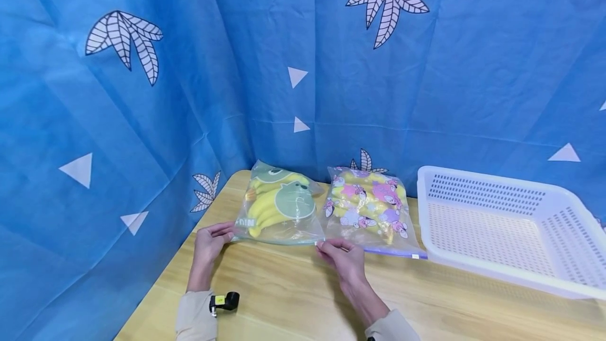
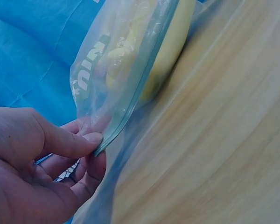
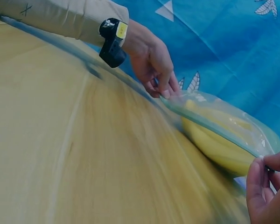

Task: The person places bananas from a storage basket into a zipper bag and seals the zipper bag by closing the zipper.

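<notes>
A clear zip bag [image 1: 284, 230] with a green cat print and a green seal strip lies on the table, holding yellow bananas [image 1: 265, 209]. My left hand [image 1: 211, 241] pinches the left end of its seal between thumb and fingers, as the left wrist view shows up close. At the strip's right end, my right hand [image 1: 343, 259] pinches the small white slider [image 1: 319, 243]. Just right of it lies a second zip bag [image 1: 366, 207], with pink and purple cartoon prints, a purple seal and yellow contents. Neither hand grips that bag.
A white plastic basket [image 1: 492, 272] with perforated sides stands on the right of the wooden table [image 1: 274, 288]. Behind and to the left hangs a blue curtain [image 1: 360, 93] with leaf and triangle prints, close to the table's edges.
</notes>
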Demonstrator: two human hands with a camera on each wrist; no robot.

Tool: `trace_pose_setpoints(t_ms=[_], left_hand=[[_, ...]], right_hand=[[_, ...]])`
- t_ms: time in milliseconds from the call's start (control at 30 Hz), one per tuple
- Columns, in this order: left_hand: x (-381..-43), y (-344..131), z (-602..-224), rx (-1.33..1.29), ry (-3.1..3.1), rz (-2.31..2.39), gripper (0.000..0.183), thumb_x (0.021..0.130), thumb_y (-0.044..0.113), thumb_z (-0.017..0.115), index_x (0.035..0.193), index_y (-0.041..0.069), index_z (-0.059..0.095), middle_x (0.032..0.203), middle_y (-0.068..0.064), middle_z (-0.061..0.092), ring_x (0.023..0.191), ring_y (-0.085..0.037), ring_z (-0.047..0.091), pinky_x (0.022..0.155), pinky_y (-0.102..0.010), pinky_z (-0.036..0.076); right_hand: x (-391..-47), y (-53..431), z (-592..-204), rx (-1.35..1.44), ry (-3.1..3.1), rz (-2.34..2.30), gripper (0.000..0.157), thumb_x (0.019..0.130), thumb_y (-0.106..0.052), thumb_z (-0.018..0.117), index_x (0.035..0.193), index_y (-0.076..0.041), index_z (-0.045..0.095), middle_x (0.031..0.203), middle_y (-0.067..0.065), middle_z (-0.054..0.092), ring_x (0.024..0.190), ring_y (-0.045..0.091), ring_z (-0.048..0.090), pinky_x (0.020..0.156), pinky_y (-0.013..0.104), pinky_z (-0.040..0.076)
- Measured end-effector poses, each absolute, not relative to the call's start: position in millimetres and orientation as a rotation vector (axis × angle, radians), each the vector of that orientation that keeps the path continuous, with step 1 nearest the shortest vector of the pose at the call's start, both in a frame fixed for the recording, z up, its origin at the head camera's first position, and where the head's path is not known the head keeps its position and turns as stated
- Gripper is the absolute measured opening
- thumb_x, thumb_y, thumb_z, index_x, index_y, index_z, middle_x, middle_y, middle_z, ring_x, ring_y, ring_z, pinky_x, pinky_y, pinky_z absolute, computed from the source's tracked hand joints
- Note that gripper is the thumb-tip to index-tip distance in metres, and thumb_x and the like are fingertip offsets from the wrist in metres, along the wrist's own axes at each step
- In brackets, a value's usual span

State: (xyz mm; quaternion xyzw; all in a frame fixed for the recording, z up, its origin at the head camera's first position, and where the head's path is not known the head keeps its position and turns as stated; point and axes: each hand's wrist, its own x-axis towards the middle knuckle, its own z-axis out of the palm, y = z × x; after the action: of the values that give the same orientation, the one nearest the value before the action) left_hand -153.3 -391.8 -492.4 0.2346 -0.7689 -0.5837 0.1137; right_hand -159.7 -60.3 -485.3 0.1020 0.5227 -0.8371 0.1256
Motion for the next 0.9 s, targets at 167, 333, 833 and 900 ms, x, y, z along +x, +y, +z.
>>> trace_pose_setpoints(t_ms=[167,333,833,900], left_hand=[[-159,-389,-492,0.668,-2.280,-1.704,0.033,0.088,-0.013,0.068,0.121,-0.012,0.068,0.104,-0.022,0.075,0.081,-0.004,0.070,0.070,-0.013,0.055],[-163,-387,-494,0.655,-2.308,-1.686,0.032,0.088,-0.012,0.069,0.121,-0.012,0.069,0.105,-0.022,0.075,0.083,-0.007,0.071,0.070,-0.013,0.055],[-154,-390,-459,0.287,-2.570,-1.252,0.035,0.098,0.003,0.065,0.131,-0.009,0.062,0.127,-0.030,0.064,0.118,-0.044,0.060,0.100,-0.054,0.051],[-157,-384,-455,0.226,-2.525,-1.233,0.036,0.098,0.007,0.068,0.131,-0.008,0.063,0.129,-0.029,0.064,0.121,-0.045,0.059,0.101,-0.059,0.049]], right_hand=[[-156,-56,-487,0.314,1.513,-2.457,0.007,0.086,0.009,0.075,0.090,0.004,0.071,0.093,0.016,0.074,0.084,0.024,0.076,0.086,0.033,0.060],[-151,-56,-490,0.341,1.504,-2.478,0.010,0.085,0.008,0.076,0.093,0.006,0.071,0.094,0.015,0.073,0.084,0.023,0.076,0.085,0.033,0.060],[-146,-18,-473,-0.112,1.762,-2.123,0.044,0.094,-0.015,0.074,0.126,0.012,0.061,0.113,0.025,0.072,0.104,0.035,0.071,0.095,0.044,0.057],[-147,-6,-465,-0.212,1.874,-2.062,0.044,0.094,-0.017,0.074,0.128,0.008,0.062,0.117,0.023,0.071,0.108,0.035,0.070,0.096,0.040,0.057]])
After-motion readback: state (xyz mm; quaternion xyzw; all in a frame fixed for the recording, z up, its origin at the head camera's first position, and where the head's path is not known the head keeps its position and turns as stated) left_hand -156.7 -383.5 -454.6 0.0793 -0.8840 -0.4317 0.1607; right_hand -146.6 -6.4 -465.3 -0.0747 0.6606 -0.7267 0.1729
